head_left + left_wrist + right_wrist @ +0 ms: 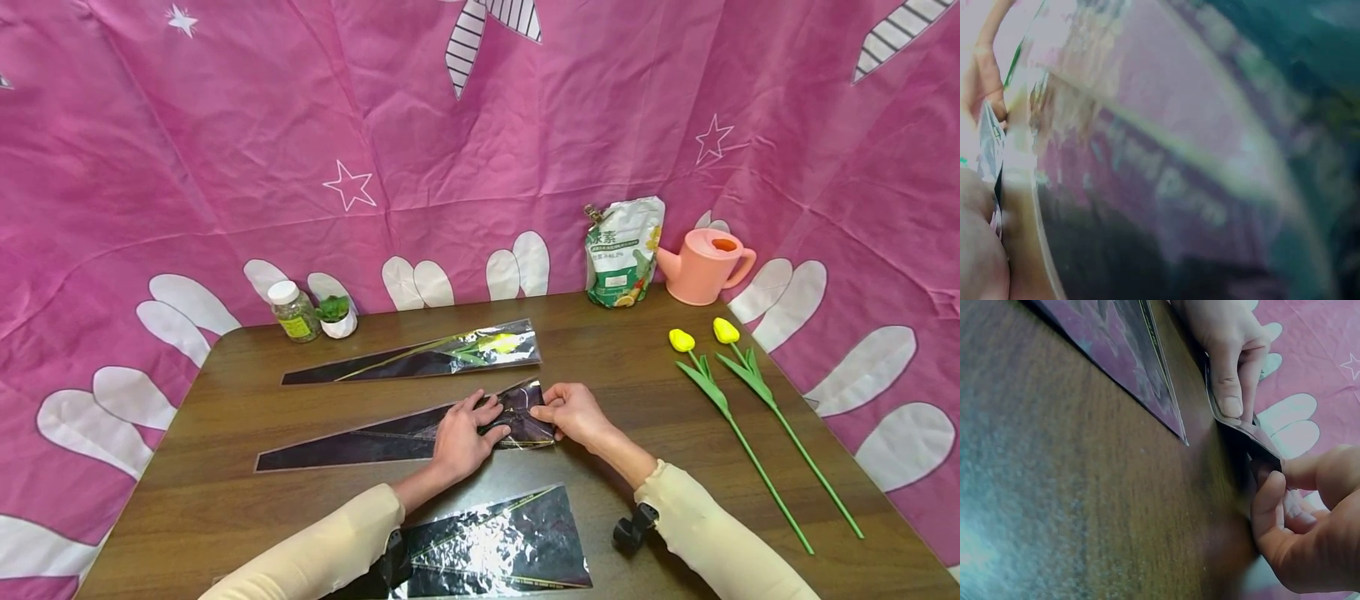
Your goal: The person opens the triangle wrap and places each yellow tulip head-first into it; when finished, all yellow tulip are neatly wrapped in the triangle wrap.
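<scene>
A dark, clear-faced flower sleeve (pixel 352 443) lies lengthwise in the middle of the table, its wide end to the right. On its upper face, near that wide end, rest the spread fingertips of my left hand (pixel 461 437); the film creases around them. My right hand (pixel 577 414) pinches the wide end's edge between thumb and fingers, also seen in the right wrist view, where the sleeve's edge (pixel 1266 447) is lifted. Behind lies another sleeve (pixel 390 362) with a yellow tulip (pixel 498 342) inside. Blurred film (pixel 1166 144) fills most of the left wrist view.
Another dark sleeve (pixel 498 542) lies at the near edge beneath the left forearm. Two yellow tulips (pixel 723 408) (pixel 776 400) lie at right. A peach watering can (pixel 701 271) and white-green pouch (pixel 622 258) stand behind; a jar (pixel 294 315) and potted succulent (pixel 337 317) stand back left.
</scene>
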{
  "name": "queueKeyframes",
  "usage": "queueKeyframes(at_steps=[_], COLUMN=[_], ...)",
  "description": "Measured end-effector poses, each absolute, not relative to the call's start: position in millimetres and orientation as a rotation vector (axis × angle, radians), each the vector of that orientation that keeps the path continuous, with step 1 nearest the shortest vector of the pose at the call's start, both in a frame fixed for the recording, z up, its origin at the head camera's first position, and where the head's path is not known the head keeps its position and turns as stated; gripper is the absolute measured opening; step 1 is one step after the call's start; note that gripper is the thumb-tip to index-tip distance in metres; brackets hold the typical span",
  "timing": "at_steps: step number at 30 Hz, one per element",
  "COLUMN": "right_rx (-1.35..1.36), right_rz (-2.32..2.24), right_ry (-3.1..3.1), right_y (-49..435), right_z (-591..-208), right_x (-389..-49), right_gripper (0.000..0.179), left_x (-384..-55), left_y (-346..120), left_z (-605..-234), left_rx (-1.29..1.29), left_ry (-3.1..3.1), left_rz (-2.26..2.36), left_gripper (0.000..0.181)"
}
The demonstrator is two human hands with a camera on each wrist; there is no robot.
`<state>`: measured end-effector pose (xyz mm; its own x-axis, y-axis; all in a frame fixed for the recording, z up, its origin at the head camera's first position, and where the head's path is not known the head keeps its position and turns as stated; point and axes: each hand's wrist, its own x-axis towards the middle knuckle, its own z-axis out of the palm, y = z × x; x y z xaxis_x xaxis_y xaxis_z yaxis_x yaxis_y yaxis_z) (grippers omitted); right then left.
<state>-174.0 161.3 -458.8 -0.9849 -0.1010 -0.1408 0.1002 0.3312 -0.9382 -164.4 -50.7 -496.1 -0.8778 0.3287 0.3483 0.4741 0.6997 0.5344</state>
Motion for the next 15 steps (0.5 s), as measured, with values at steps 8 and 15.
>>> queueKeyframes(at_steps=[8,15], right_rx=[0.034,0.046], right_rz=[-1.747,-1.848], right_ry=[2.39,2.276], right_y=[162.6,165.2], right_z=[-460.4,-462.0], right_x=[-174.2,-175.3], right_gripper=[0.013,0.015], left_x=[-166.2,-167.6], left_y=[-50.5,-52.0], left_z=[-498.0,-494.8], left_rx=[-0.64,-0.611], left_ry=[-2.579,-2.494], left_rz=[-1.015,-1.234], left_gripper=[0.026,0.019])
